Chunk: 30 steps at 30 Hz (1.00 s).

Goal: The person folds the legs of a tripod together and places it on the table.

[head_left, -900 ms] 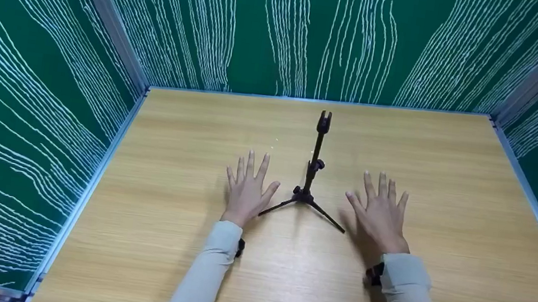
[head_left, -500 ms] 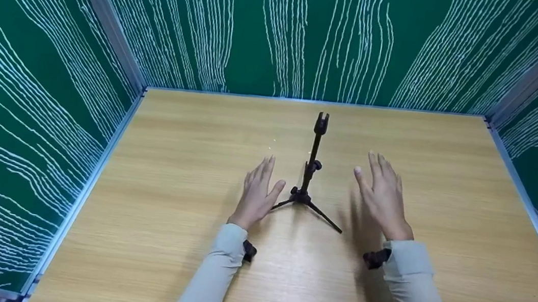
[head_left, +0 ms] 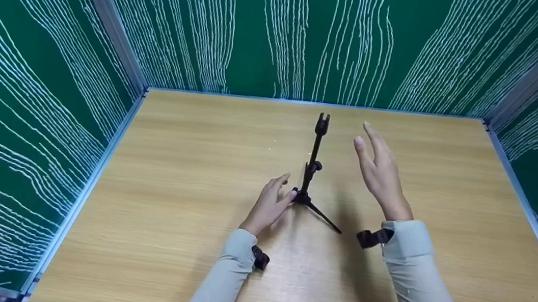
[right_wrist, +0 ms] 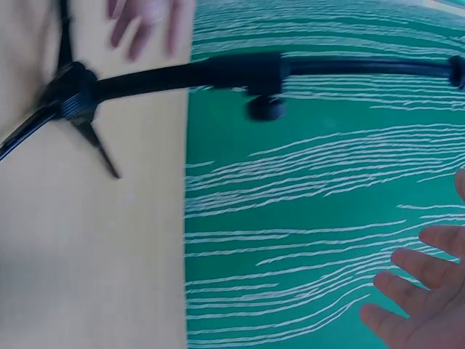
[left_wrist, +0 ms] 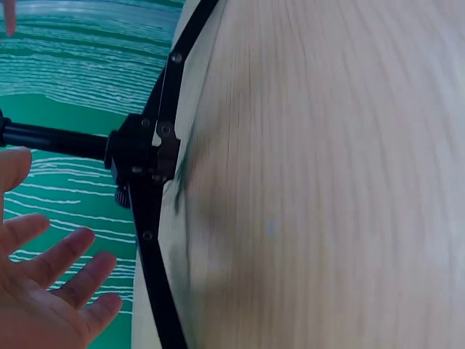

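Observation:
A black tripod stand point(head_left: 309, 172) rises upright from the table, its slim pole carrying a knob halfway and a forked clip on top. Close to its base is my left hand point(head_left: 266, 207), fingers loosely bent, hiding the left leg; in the left wrist view a gap shows between the fingers point(left_wrist: 69, 262) and the stand's hub point(left_wrist: 142, 149). My right hand point(head_left: 382, 172) is raised to the right of the upper pole, thumb apart from the fingers, holding nothing. In the right wrist view its spread fingers point(right_wrist: 407, 287) are well away from the pole point(right_wrist: 247, 71).
The wooden table point(head_left: 170, 159) is enclosed at the back and sides by green panels point(head_left: 258, 31) with wavy white lines, set in metal frames point(head_left: 110, 18). Tiny pale specks lie left of the pole. Small black cameras point(head_left: 374, 238) are strapped to both wrists.
Both hands were spread over the table on either side of the stand. My left hand has moved right toward the base, its fingers bending; my right hand has lifted and moved forward beside the upper pole.

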Available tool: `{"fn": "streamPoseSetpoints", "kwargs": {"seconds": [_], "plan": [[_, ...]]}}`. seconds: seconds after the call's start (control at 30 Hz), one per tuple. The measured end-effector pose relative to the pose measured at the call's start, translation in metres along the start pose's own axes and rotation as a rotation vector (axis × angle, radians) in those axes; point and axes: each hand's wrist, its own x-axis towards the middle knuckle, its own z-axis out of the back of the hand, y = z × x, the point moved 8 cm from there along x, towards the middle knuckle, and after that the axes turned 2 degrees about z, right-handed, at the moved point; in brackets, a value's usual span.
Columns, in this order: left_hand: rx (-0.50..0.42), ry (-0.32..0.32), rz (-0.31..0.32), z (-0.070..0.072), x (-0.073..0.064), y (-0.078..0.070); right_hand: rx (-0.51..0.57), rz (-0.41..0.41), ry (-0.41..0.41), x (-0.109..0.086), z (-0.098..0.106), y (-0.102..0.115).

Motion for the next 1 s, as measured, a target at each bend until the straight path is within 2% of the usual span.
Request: {"fn": "streamPoseSetpoints", "kwargs": {"seconds": [0.33, 0.53, 0.7, 0.87, 1.0], "plan": [[-0.12, -0.021, -0.015, -0.013, 0.002, 0.002, 0.191, 0.039, 0.039, 0.014, -0.004, 0.036], [-0.162, -0.052, -0.027, -0.019, 0.004, 0.003, 0.259, 0.061, 0.075, 0.02, -0.012, 0.054], [-0.187, -0.079, -0.024, -0.023, 0.004, 0.006, 0.302, 0.097, 0.083, 0.022, -0.016, 0.067], [-0.204, -0.136, -0.016, -0.023, 0.004, 0.007, 0.333, 0.116, 0.082, 0.023, -0.018, 0.076], [-0.211, -0.181, 0.016, -0.021, 0.005, 0.009, 0.332, 0.11, 0.071, 0.025, -0.019, 0.078]]}}
